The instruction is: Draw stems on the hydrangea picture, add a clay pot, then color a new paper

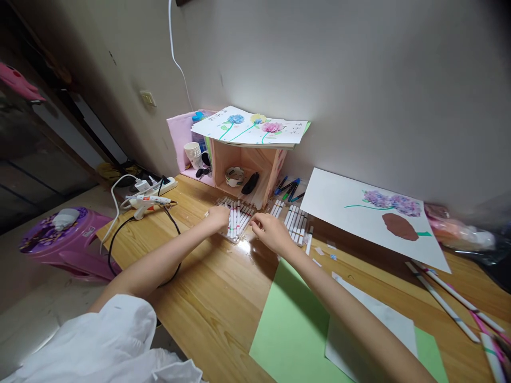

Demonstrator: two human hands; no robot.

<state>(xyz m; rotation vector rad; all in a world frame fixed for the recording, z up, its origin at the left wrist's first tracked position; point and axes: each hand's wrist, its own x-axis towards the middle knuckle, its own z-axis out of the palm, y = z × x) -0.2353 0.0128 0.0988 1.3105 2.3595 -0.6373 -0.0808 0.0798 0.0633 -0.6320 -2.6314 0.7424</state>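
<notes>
My left hand (219,218) is at the left side of a clear tray of white marker pens (238,219), its fingers curled and partly hidden. Whether it grips the tray or a pen does not show. Just right of that tray, my right hand (271,231) has its fingers bent in toward the thumb. Anything between them is too small to make out. Behind the right hand lies a second clear tray with white marker pens (295,222) in rows. Under my right forearm are a green sheet (291,319) and a white sheet (371,316).
An open box (227,154) holds a tape roll (235,176) and bears flower drawings (251,127). A glue gun (146,204) with cables lies left, beside a power strip (167,185). Another flower drawing (339,213) is at right, near white sticks (443,300). A pink stool (75,250) stands left.
</notes>
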